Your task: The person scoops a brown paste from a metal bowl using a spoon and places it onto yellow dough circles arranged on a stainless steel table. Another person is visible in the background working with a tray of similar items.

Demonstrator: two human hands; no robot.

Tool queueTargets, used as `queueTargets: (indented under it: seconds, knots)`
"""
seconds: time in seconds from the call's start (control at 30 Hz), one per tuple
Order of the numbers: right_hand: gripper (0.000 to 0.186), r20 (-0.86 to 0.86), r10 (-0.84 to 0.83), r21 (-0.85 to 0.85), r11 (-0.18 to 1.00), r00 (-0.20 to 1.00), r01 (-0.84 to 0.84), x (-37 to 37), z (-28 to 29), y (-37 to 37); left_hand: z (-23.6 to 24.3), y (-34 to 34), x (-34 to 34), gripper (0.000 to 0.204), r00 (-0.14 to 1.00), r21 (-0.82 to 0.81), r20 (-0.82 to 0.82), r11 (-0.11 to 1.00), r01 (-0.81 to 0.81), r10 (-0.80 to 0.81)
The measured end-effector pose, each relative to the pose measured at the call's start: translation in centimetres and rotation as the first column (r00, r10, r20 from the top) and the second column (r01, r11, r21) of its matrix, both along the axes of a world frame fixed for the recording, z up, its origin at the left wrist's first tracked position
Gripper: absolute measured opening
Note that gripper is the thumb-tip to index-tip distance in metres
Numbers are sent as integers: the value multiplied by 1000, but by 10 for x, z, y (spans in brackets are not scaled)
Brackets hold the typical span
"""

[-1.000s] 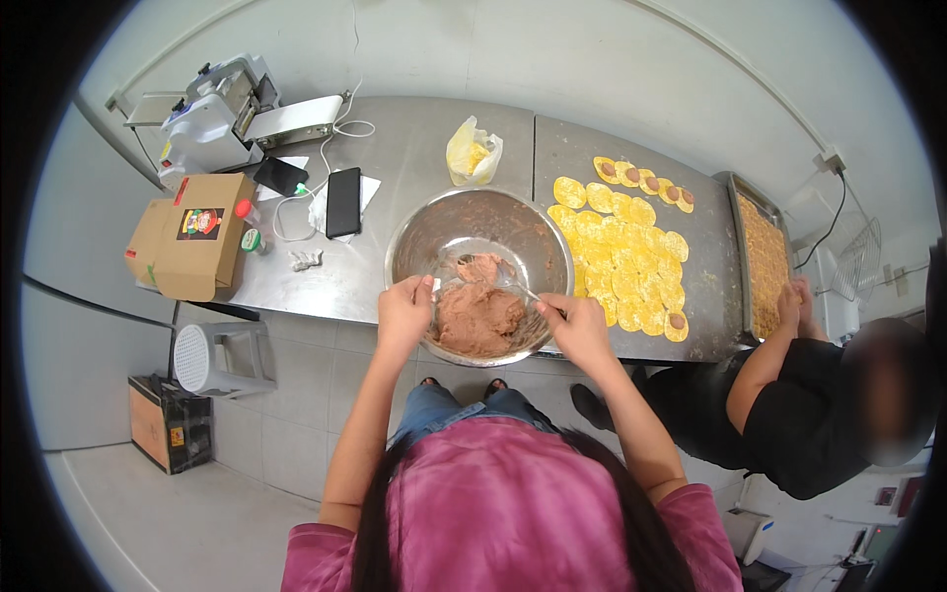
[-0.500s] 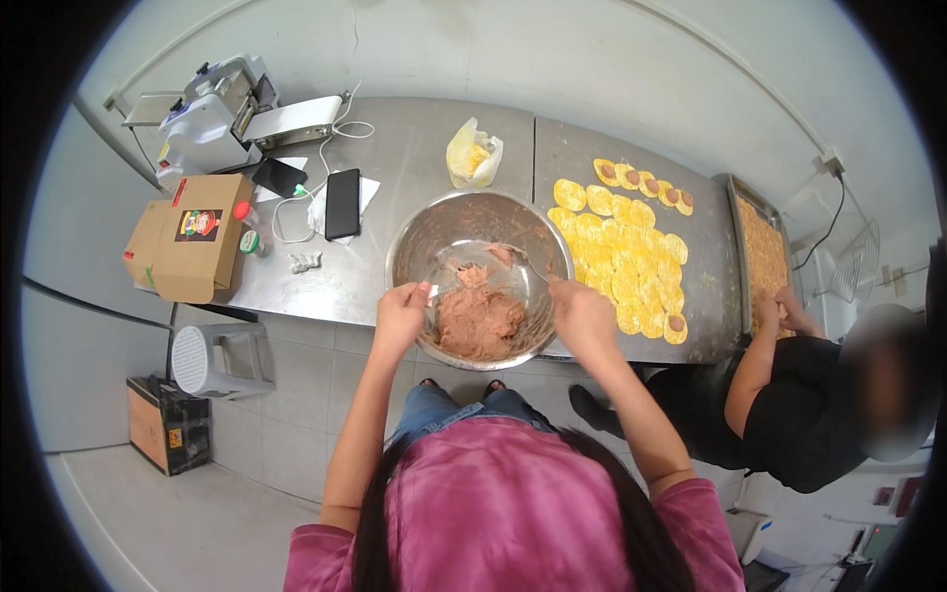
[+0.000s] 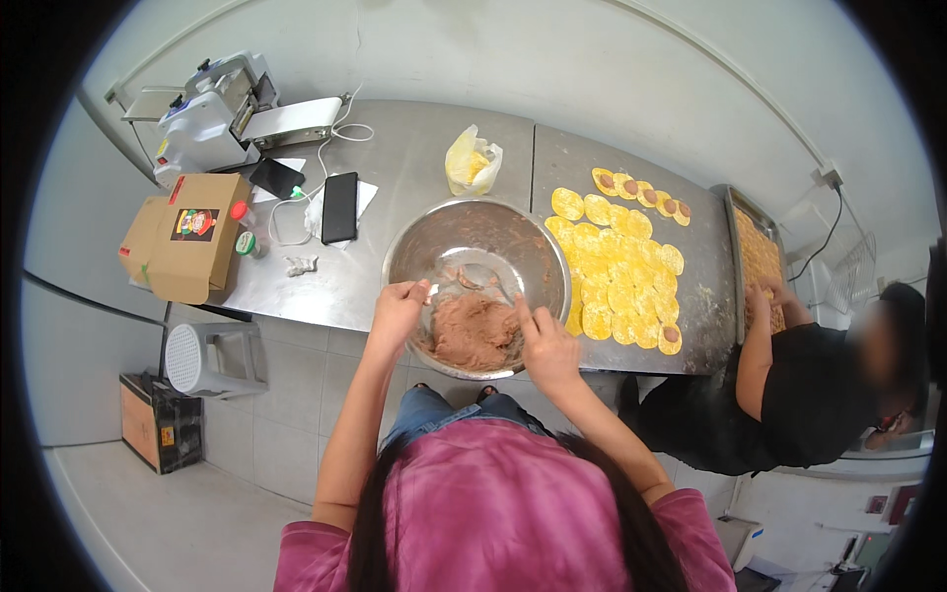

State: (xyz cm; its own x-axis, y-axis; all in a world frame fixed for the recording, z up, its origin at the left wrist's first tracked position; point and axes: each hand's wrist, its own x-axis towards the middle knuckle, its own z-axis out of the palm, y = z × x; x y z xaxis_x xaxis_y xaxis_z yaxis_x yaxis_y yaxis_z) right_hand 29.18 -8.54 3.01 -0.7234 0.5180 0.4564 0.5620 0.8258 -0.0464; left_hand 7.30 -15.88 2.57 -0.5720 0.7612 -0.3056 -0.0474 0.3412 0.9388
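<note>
A large steel mixing bowl (image 3: 552, 266) sits at the table's front edge before me. A lump of pinkish-brown minced meat (image 3: 472, 331) fills its near part, and smears cling to the wall. My right hand (image 3: 548, 345) is closed round the handle of a metal spoon (image 3: 480, 277), whose head lies inside the bowl beyond the meat. At the bowl's left rim my left hand (image 3: 400, 311) is closed, with a small white end showing by the thumb. What it grips is mostly hidden.
Yellow round wrappers (image 3: 626, 266) overlap right of the bowl; several in a far row (image 3: 641, 190) carry meat balls. A plastic bag (image 3: 472, 163), phone (image 3: 340, 207), cardboard box (image 3: 192, 237) and machine (image 3: 212, 118) stand behind and left. A co-worker's hands (image 3: 764, 301) are at a filled tray (image 3: 735, 247).
My right hand has moved left and nearer with the spoon, whose head is now at the bowl's middle. A small lump near the far wall is gone from there. The co-worker has shifted.
</note>
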Motion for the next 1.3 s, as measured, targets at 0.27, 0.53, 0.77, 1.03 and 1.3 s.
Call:
queueTargets:
  seconds: [0.27, 0.53, 0.77, 1.03, 1.3]
  knots:
    - [61, 53, -26, -28, 999, 998, 28, 1, -17, 5, -6, 2, 5, 34, 999, 24, -40, 1000, 8, -7]
    - [61, 101, 5, 31, 999, 995, -8, -3, -6, -1, 9, 8, 6, 32, 999, -29, -23, 999, -37, 36]
    - [56, 202, 18, 153, 987, 979, -49, -3, -10, -1, 15, 0, 7, 34, 996, 38, 71, 998, -48, 45]
    - [47, 72, -9, -331, 943, 997, 32, -11, -5, 6, 9, -16, 2, 33, 988, 135, 156, 990, -35, 14]
    - [27, -18, -109, -627, 776, 994, 74, -18, -4, 36, -3, -18, -3, 29, 932, 183, -361, 977, 112, -39]
